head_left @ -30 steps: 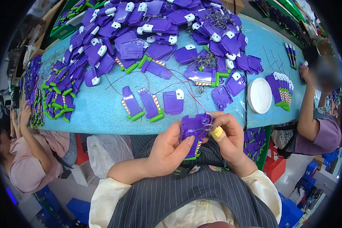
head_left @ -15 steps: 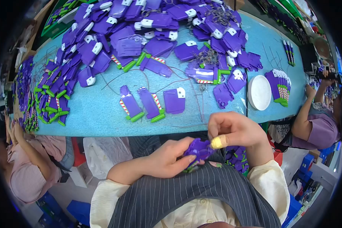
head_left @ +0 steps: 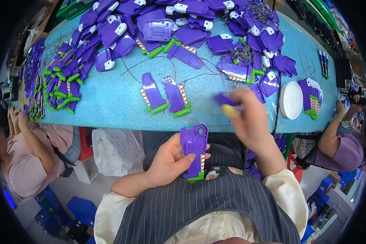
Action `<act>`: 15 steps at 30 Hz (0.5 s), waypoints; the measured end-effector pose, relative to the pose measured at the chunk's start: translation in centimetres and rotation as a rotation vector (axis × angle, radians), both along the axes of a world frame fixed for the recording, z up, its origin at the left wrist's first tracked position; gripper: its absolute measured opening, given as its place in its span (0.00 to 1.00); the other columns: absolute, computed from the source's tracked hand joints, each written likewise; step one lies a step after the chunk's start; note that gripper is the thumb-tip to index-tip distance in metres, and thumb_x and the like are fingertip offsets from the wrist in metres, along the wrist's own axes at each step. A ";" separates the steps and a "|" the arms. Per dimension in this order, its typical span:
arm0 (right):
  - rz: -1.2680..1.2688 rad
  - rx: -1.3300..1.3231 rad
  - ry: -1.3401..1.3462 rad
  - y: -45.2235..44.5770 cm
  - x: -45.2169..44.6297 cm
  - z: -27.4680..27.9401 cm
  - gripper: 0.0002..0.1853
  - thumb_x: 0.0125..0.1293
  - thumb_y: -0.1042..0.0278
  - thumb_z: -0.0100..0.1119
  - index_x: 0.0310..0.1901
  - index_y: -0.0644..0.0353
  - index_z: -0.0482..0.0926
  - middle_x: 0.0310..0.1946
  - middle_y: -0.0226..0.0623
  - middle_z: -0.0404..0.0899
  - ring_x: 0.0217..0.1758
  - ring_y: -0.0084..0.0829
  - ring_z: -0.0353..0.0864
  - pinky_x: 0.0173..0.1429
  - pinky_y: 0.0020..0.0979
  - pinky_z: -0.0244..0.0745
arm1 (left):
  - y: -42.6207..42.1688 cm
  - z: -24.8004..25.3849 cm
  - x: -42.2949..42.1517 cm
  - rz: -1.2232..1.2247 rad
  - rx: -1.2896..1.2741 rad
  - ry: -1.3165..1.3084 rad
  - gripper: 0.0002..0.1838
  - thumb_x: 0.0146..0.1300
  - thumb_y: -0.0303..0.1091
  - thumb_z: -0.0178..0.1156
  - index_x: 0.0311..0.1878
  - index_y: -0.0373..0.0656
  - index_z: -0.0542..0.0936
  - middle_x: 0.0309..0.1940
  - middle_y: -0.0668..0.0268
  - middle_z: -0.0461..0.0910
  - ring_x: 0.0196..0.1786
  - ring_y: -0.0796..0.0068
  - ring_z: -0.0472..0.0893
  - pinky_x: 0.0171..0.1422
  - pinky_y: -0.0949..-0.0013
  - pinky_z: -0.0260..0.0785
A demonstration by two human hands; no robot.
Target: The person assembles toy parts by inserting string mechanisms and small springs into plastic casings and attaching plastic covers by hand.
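My left hand [head_left: 170, 157] is wrapped around a purple plastic toy wing [head_left: 194, 142] in front of my lap. The wing's hollow inner side faces up, showing a round fitting, a thin wire, a red-and-white striped edge and a green end. Over the table's near edge, my right hand [head_left: 251, 118], with a yellow covering on one fingertip, grips a purple plastic piece [head_left: 223, 99]. Motion blurs that piece, so its details cannot be made out. Two striped wings with green ends, a left one [head_left: 152, 92] and a right one [head_left: 175, 95], lie on the blue table beyond.
A large heap of purple and white panels [head_left: 158, 30] covers the table's back. Green-tipped wings [head_left: 63, 87] are piled left. At right stand a white round dish [head_left: 291, 100] and a fanned stack of wings [head_left: 311, 97]. Other people sit on both sides.
My right hand has moved away from the left, up over the table, with a purple piece. The purple-and-white panel beside the two wings has left its spot. My left hand's wing now shows plainly.
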State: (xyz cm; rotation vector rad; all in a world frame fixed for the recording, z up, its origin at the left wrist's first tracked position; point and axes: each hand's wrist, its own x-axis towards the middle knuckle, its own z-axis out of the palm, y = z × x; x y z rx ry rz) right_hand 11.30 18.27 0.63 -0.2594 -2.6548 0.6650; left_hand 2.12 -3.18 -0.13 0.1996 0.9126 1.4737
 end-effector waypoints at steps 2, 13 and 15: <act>-0.234 -1.048 -0.190 -0.7 3.4 2.2 0.15 0.55 0.73 0.63 0.43 0.62 0.69 0.38 0.32 0.71 0.39 0.25 0.73 0.33 0.27 0.69 | 0.5 0.4 0.1 -0.064 -0.052 -0.028 0.26 0.61 0.14 0.44 0.64 0.35 0.57 0.55 0.56 0.71 0.55 0.67 0.75 0.60 0.66 0.68; -0.024 -1.359 -0.128 -3.6 3.4 -1.0 0.16 0.59 0.78 0.59 0.50 0.67 0.74 0.53 0.42 0.67 0.27 0.15 0.74 0.25 0.17 0.67 | 2.5 0.0 0.9 -0.143 -0.011 0.126 0.24 0.60 0.16 0.47 0.61 0.35 0.60 0.46 0.62 0.75 0.50 0.79 0.76 0.51 0.75 0.70; -0.009 -1.287 -0.151 -3.7 3.3 -1.0 0.16 0.59 0.78 0.59 0.49 0.67 0.74 0.53 0.42 0.67 0.26 0.15 0.74 0.24 0.17 0.68 | 2.5 -0.2 0.8 -0.120 0.014 0.199 0.23 0.60 0.17 0.50 0.59 0.35 0.61 0.43 0.62 0.77 0.44 0.81 0.78 0.43 0.75 0.72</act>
